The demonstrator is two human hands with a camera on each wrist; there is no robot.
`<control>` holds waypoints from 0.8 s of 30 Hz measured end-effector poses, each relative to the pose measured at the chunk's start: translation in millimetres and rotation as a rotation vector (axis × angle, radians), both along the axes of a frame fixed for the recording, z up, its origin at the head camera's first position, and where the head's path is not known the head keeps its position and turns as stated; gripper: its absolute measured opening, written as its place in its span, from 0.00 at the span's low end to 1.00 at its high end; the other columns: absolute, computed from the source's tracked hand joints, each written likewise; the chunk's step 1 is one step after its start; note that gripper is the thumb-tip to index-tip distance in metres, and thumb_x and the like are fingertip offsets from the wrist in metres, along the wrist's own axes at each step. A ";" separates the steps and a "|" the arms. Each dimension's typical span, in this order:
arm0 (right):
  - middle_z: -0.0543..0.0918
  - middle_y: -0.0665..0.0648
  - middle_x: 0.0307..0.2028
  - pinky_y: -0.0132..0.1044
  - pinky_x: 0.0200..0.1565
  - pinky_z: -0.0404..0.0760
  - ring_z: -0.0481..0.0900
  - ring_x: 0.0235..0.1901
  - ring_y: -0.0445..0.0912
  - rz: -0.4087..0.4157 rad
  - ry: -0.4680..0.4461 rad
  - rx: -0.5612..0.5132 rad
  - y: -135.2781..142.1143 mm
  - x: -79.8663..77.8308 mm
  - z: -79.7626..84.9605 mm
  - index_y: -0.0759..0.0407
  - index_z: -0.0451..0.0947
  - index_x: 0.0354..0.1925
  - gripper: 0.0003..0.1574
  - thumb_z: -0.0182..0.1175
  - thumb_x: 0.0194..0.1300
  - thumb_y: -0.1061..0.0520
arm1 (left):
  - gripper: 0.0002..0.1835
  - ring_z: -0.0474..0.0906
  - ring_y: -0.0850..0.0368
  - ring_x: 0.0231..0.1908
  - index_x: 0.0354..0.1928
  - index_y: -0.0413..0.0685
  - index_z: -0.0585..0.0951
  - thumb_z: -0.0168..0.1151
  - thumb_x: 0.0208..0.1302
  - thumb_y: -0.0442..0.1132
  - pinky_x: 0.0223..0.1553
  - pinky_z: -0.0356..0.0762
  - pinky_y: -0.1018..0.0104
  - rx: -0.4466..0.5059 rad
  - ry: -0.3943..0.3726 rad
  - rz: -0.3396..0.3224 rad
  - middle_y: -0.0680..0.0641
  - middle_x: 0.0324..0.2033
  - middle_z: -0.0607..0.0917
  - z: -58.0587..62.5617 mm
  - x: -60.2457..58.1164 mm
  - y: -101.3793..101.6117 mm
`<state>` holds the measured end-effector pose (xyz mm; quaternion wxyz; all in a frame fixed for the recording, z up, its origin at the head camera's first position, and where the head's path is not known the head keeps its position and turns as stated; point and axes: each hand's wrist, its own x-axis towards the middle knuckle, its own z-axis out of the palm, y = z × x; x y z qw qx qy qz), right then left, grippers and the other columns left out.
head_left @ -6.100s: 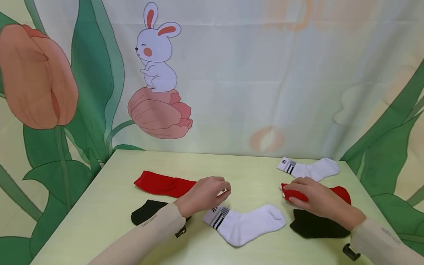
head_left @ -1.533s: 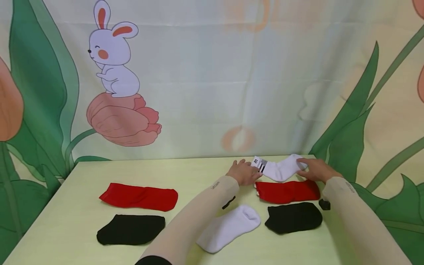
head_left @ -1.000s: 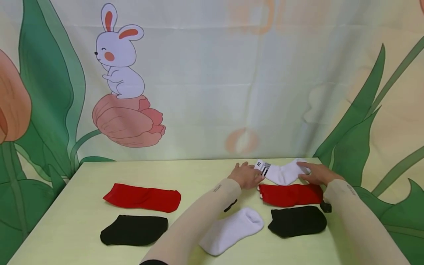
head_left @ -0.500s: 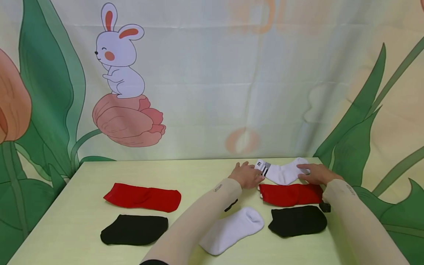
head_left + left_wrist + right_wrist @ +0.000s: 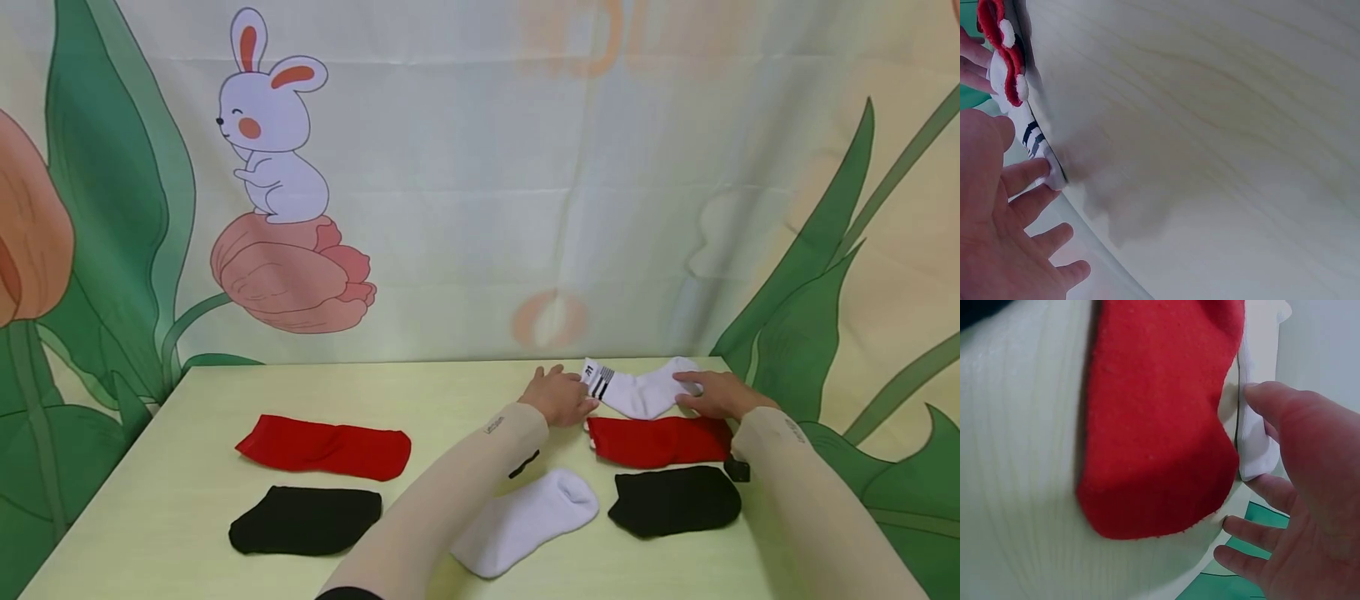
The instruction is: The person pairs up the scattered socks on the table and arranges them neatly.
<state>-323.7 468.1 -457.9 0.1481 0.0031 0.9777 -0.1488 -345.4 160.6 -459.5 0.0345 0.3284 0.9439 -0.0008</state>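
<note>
At the far right of the table a white sock (image 5: 641, 392) with black stripes lies flat along the back edge. My left hand (image 5: 558, 397) is at its cuff; in the left wrist view the fingers are spread, with fingertips (image 5: 1038, 169) touching the cuff. My right hand (image 5: 717, 395) rests at the other end; in the right wrist view its thumb (image 5: 1266, 400) lies on the sock and its other fingers are extended beside the toe. Just in front lies a red sock (image 5: 660, 442) with white bits at its cuff, then a black sock (image 5: 675, 502).
On the left half of the table (image 5: 172, 500) lie another red sock (image 5: 326, 447) and another black sock (image 5: 303, 521). A second white sock (image 5: 528, 521) lies near the front middle, partly hidden by my left forearm. A printed curtain (image 5: 450, 208) hangs behind the table.
Since the oldest frame my right hand has left the right red sock, and both hands have moved to the far white sock. Over the last second they have hardly moved.
</note>
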 end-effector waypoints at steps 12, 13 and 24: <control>0.55 0.75 0.70 0.70 0.57 0.64 0.58 0.64 0.70 -0.071 0.012 -0.063 0.0 -1.8 3.1 0.57 0.54 0.75 0.47 0.60 0.67 0.43 | 0.24 0.69 0.52 0.60 0.59 0.61 0.77 0.43 0.73 0.61 0.64 0.63 0.49 -0.025 0.024 0.003 0.58 0.63 0.74 -2.4 -7.6 -3.1; 0.55 0.75 0.70 0.70 0.57 0.65 0.58 0.64 0.70 -0.075 0.012 -0.069 0.1 -1.6 3.5 0.57 0.54 0.75 0.47 0.60 0.67 0.43 | 0.24 0.70 0.53 0.60 0.60 0.61 0.77 0.44 0.73 0.61 0.63 0.64 0.50 -0.030 0.029 0.004 0.58 0.63 0.74 -2.8 -8.1 -3.5; 0.61 0.76 0.67 0.68 0.59 0.63 0.61 0.63 0.71 0.027 0.131 0.024 1.2 3.1 13.9 0.62 0.59 0.72 0.40 0.57 0.69 0.47 | 0.26 0.68 0.52 0.63 0.69 0.61 0.69 0.49 0.73 0.55 0.63 0.66 0.50 -0.019 0.074 -0.019 0.57 0.66 0.71 6.4 -7.9 -7.5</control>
